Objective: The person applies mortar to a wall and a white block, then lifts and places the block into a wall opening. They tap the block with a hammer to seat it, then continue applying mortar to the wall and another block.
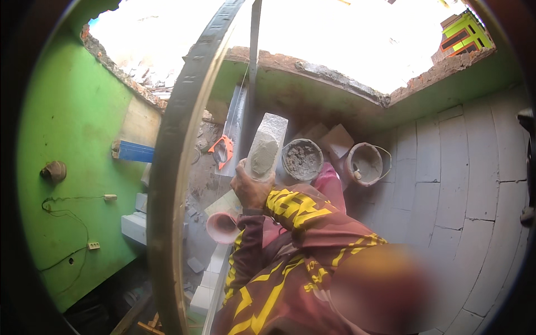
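A pale lightweight block (270, 127) is held up at the middle, with a patch of wet grey mortar (263, 157) on its face. My left hand (249, 188) is closed around the block's near end, with a dark cuff at the wrist. My right sleeve (298, 205), maroon with yellow marks, reaches across to the same end; the right hand's fingers are hidden there. Just right of the block stands a bucket (286, 167) filled with lumpy mortar. To its left, an orange-handled hand saw (221, 152) leans by a pale board.
A tall metal post (177, 151) rises close on the left, with a thin string line beside it. A second handled bucket (379, 176) stands right, near the block wall (452, 173). A pink bucket (219, 237) and stacked white blocks (134, 226) sit lower left. Rubble covers the floor.
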